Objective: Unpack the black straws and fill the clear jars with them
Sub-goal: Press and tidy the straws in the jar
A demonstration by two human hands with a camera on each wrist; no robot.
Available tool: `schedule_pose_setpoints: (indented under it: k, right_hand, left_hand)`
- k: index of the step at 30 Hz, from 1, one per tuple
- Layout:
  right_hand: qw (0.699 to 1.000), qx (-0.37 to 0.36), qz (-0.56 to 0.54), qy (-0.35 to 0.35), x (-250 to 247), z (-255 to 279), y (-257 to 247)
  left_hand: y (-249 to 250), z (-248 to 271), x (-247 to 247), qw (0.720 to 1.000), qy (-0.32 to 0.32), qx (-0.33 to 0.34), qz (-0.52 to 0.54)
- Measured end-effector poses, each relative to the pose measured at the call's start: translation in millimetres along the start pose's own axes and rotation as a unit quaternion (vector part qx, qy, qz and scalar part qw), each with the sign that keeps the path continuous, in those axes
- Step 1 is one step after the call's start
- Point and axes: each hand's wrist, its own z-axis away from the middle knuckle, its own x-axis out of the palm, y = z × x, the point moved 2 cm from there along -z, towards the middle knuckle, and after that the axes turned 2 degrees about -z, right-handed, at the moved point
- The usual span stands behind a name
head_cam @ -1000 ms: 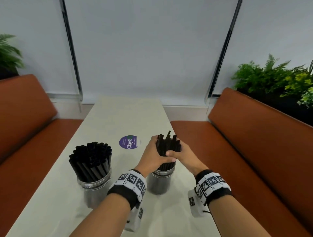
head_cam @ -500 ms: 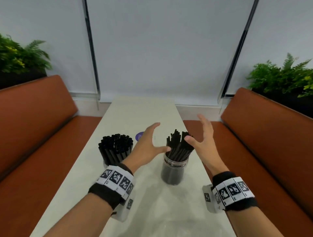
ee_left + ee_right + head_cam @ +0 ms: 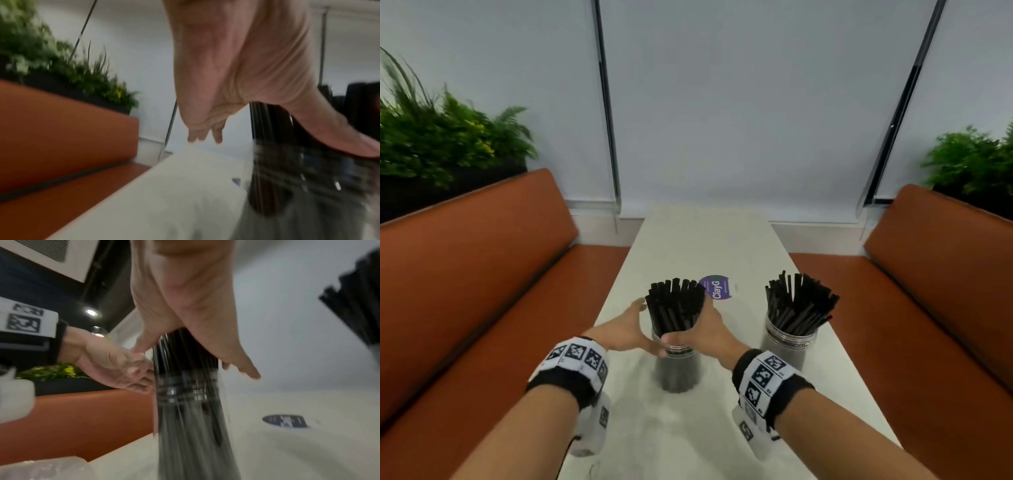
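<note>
Straws fill both clear jars now, and that changes what is left for you to do. A second ago your hands were closed round the bundle in the right jar (image 3: pixel 788 342); half a second ago they had sprung open above it; now that jar stands alone near the right edge of the table (image 3: pixel 688 435), its straws (image 3: pixel 799 305) fanned loosely, and you have shifted across to the left jar (image 3: pixel 677 368).

Your left hand (image 3: pixel 628 329) and right hand (image 3: pixel 707 330) flank this jar at the rim, with the thumbs meeting at the near side of its neck. The fingers are spread and fairly straight on either side of the upright black straws (image 3: pixel 675 308). In the right wrist view your fingers (image 3: pixel 242 365) lie open along the bundle rather than wrapped round it, and the left wrist view, though blurred, shows an open palm beside the jar. So both hands are open, cupping, not gripping.

This looks like the tidying stage: you seem about to gather the left bundle so it stands neatly. A crumpled clear wrapper (image 3: pixel 47 469) lies at the near edge of the table, which suggests the unpacking is done. Press gently, since the tall, full jar could tip. A purple sticker (image 3: pixel 717 296) sits just beyond the jar.
</note>
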Motion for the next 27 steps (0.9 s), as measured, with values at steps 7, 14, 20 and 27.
schedule_pose_setpoints:
  k: [7,14,20,27]
  right_hand:
    - [0.981,-0.055,-0.187,0.012,-2,-19,-12]
    - [0.973,-0.064,-0.214,-0.061,-17,-21,10]
    - [0.968,-0.061,-0.231,-0.082,-12,-22,19]
    - [0.972,-0.058,-0.198,-0.110,-17,-26,25]
  left_hand:
    - [12,-30,21,0.961,0.166,0.140,0.172]
    - [12,-31,35,0.960,0.151,0.152,0.180]
    - [15,-37,44,0.962,0.162,0.158,0.153]
    - [21,-31,43,0.973,0.160,0.147,0.078]
